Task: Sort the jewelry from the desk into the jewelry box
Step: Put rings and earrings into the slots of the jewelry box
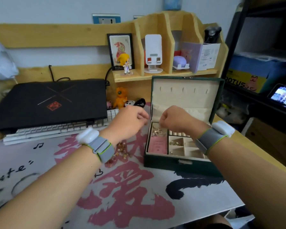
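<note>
Two hands are raised over the desk mat (40,162), each wrist wearing a grey strap with a white block on it. The left hand (129,123) hangs beside the left wall of the jewelry box (172,162), fingers curled downward with their tips drawn together; whether they pinch anything cannot be told. The right hand (175,119) is over the box's rear-left compartment, fingers curled tight as if pinching something fine above the gold-coloured jewelry (158,131) lying there; the held piece is too small to make out.

One box stands open, dark green outside and cream inside, its lid upright and carrying five small hooks. A pink card (157,145) lies in the front-left compartment, and a second small clump of gold pieces (175,143) sits in a divided section to its right. One loose pile of beaded jewelry (120,152) remains on the mat, just left of the box and partly hidden under the left wrist.

Beyond lie one closed black laptop (51,103) and one white keyboard (56,129).
</note>
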Tool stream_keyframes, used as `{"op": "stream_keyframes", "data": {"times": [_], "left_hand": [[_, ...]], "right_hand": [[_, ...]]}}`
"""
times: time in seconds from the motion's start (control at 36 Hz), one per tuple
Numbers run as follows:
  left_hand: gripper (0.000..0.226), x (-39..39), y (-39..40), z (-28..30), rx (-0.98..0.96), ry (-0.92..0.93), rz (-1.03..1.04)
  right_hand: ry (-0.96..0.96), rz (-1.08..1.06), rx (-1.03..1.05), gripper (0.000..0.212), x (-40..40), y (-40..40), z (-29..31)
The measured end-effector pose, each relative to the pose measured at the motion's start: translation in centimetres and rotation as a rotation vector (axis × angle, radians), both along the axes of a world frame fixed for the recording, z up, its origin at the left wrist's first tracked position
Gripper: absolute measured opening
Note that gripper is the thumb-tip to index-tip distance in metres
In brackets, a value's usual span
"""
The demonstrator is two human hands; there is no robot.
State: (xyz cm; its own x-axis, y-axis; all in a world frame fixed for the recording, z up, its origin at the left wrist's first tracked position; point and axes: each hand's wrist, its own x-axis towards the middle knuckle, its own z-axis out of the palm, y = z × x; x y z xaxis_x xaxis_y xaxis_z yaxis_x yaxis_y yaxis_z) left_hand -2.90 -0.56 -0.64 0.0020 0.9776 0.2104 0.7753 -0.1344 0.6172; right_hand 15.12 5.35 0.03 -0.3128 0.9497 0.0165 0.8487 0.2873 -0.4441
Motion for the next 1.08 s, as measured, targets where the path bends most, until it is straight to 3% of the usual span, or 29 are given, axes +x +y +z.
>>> {"op": "stream_keyframes", "data": {"times": [0.17, 0.28, 0.42, 0.61, 1.08], "left_hand": [[0.015, -6.6, -4.8, -1.2, 0.121, -0.109, 0.198], [0.021, -10.2, -7.2, -3.1, 0.049, -0.157, 0.306], [0.016, -11.6, -8.4, -3.9, -0.224, -0.035, 0.192], [0.005, -11.0, -8.0, -5.2, -0.361, 0.120, 0.105], [0.008, -9.3, -6.7, -6.9, -0.358, 0.234, 0.079]], "right_hand": [[0.157, 0.145, 0.075, 0.019, -4.3, -1.8, 0.6], [0.057, 0.365, -0.033, 0.011, -9.1, -3.5, -0.6], [-0.220, 0.430, -0.074, 0.014, -10.4, -3.7, -3.2], [-0.295, 0.520, -0.036, 0.008, -10.5, -3.9, -4.2], [-0.446, 0.664, 0.015, 0.016, -11.7, -5.2, -5.9]]}}
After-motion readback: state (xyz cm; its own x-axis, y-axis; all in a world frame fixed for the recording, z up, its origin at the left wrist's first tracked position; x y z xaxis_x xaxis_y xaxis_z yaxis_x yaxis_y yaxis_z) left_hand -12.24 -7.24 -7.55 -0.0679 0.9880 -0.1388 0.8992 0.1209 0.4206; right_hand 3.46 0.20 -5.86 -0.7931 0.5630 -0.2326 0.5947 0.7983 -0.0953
